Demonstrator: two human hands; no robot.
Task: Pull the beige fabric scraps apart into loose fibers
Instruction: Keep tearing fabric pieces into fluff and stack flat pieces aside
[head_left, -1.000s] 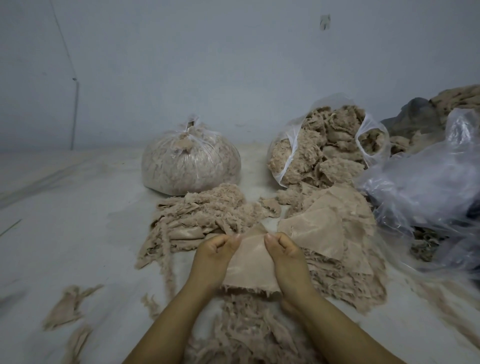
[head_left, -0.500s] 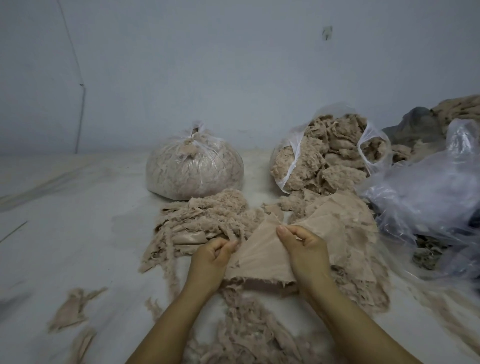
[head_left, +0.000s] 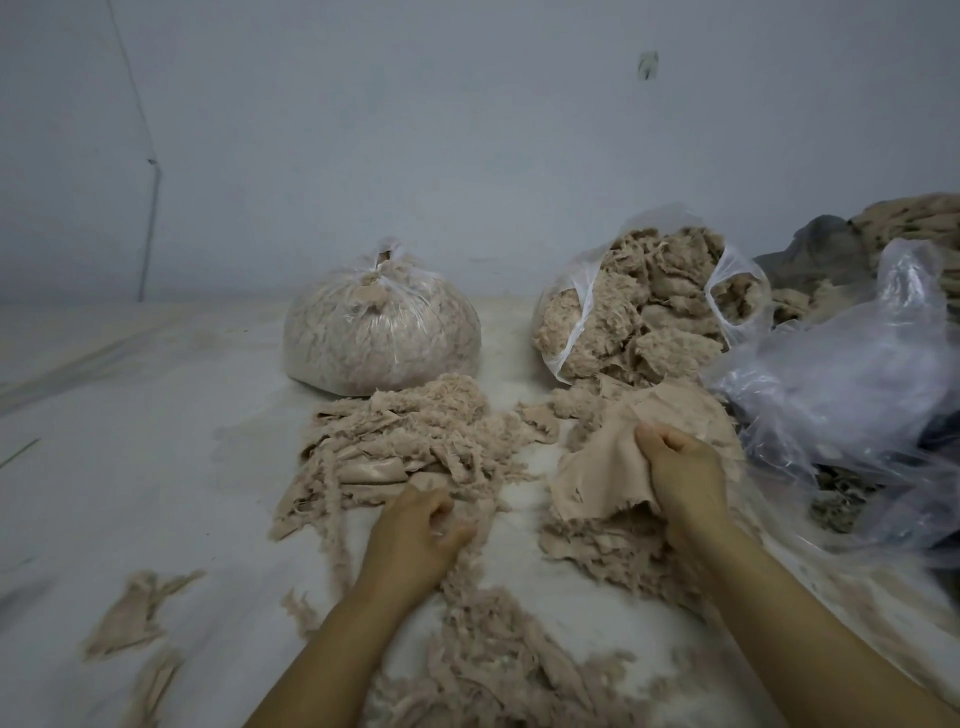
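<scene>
The two hands, which half a second ago pinched one beige scrap (head_left: 597, 478) between them, are now apart; the right hand (head_left: 683, 475) grips the scrap alone, so a strip seems torn off; the left hand (head_left: 415, 530) curls over shredded fibers (head_left: 467, 525), whether holding them is blurred.

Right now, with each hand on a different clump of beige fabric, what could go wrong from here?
1. The right hand bunches the intact beige scrap alone; with no opposing grip it may stay unshredded.
2. The left hand pinches only a thin shredded strip, which could snap short.
3. The open bag of fibers is heaped above its rim and may spill into the unsorted scraps.
</scene>
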